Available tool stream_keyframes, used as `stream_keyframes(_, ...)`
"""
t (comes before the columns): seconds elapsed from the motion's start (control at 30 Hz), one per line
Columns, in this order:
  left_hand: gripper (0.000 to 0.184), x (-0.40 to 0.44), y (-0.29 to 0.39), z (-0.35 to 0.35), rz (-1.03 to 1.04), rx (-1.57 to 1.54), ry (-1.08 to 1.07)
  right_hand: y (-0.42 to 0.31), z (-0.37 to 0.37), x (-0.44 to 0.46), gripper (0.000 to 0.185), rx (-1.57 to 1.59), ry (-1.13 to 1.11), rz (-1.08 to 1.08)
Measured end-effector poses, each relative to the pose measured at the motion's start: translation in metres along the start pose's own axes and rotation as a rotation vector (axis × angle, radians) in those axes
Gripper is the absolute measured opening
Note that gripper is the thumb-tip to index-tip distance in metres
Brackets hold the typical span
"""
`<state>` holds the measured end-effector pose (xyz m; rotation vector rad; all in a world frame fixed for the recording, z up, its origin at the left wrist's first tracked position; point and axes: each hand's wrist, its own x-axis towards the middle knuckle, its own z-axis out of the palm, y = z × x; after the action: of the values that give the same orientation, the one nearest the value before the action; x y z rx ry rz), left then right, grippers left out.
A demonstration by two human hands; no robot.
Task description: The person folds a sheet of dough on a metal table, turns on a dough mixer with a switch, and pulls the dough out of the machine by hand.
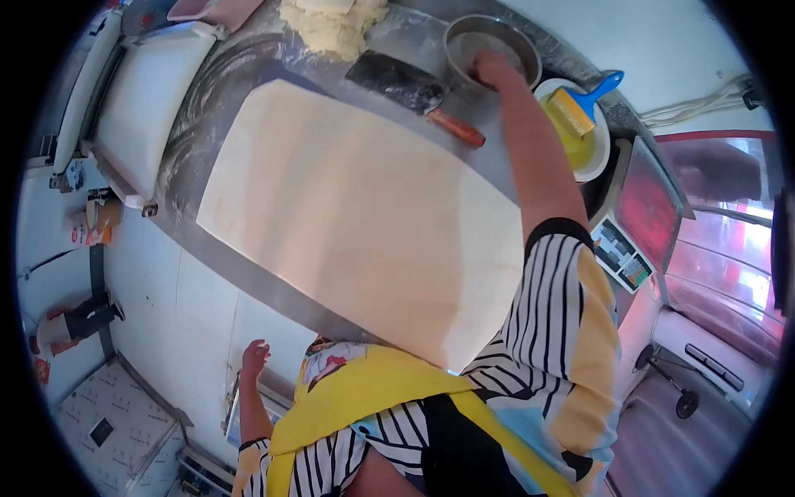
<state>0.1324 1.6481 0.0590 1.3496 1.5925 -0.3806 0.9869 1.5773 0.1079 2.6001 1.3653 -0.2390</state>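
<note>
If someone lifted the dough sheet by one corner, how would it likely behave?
The dough sheet looks thin and broad, so it would probably sag and might stretch. Spanning much of the table, it may be awkward to support one-handed. The floury smears beside it suggest it might slide rather than stick.

Red-handled cleaver (396, 80), obstacle beside bowl (497, 26)

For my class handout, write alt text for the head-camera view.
A person's right hand reaches into a metal bowl beyond a large dough sheet; a red-handled blade and blue-handled brush lie nearby. The left hand, apparently empty, is off the worktop.
</note>
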Motion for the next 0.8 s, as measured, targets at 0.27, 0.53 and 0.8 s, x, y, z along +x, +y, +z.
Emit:
stream_keyframes(0.27, 0.036, 0.041, 0.038, -0.019, 0.042, -0.008, -0.108, -0.092, -0.059, -0.199, 0.014, 1.486, -0.029, -0.058)
stream_keyframes(0.53, 0.036, 0.09, 0.119, -0.065, 0.213, -0.095, -0.092, -0.066, 0.023, -0.419, 0.011, 1.619, 0.082, 0.716)
stream_keyframes(0.8, 0.035, 0.141, 0.098, -0.067, 0.143, 0.108, -0.232, -0.052, 0.057, -0.594, 0.012, 1.518, 0.579, 1.293)
